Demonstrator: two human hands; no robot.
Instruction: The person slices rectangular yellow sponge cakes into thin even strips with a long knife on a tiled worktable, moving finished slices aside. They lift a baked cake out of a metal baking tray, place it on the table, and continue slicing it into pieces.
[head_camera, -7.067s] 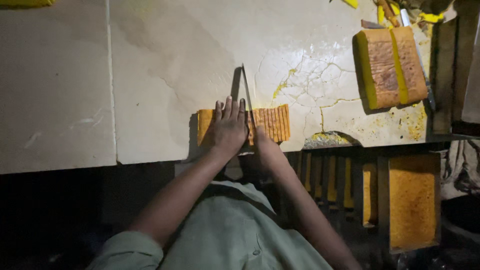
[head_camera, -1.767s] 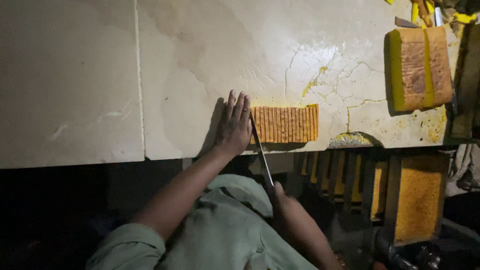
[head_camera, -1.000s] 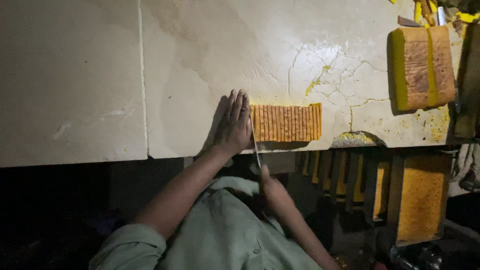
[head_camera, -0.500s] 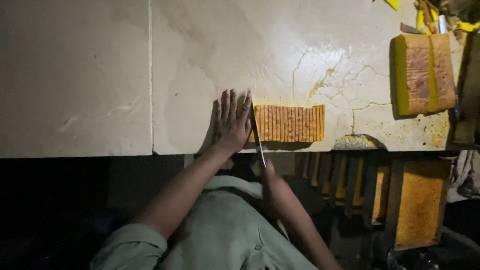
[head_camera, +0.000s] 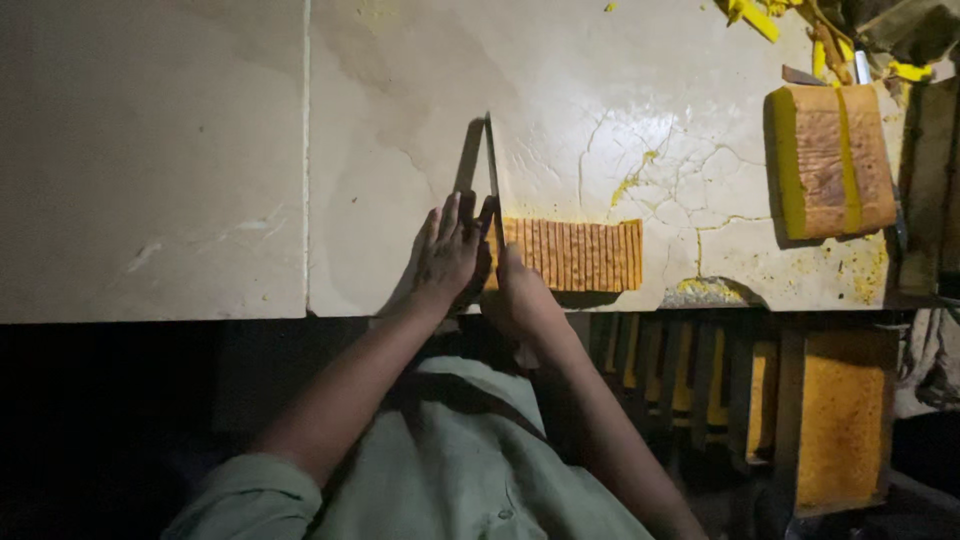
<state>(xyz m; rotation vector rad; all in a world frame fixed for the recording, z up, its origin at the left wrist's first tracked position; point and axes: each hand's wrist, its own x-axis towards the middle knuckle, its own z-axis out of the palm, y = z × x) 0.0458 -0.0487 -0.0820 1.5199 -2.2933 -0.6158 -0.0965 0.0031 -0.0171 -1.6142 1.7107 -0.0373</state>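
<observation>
Nearest, below the surface (head_camera: 200, 150) edge, the racks are mostly lost in shadow. The right hand (head_camera: 520, 295) sits at that near edge, its grip clamped on the handle of a long knife (head_camera: 492, 170), the handle itself hidden. The blade stands on edge, pointing away. The left hand (head_camera: 448, 255) lies flat, fingers together, at the left end of the sliced orange-brown cake (head_camera: 570, 255). Bare stone spreads left. Far right lies a larger yellow-edged cake block (head_camera: 830, 160).

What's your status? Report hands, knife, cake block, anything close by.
Left hand flat beside sliced cake block. Right hand grips long knife at block's left end. Whole cake slab far right.
</observation>
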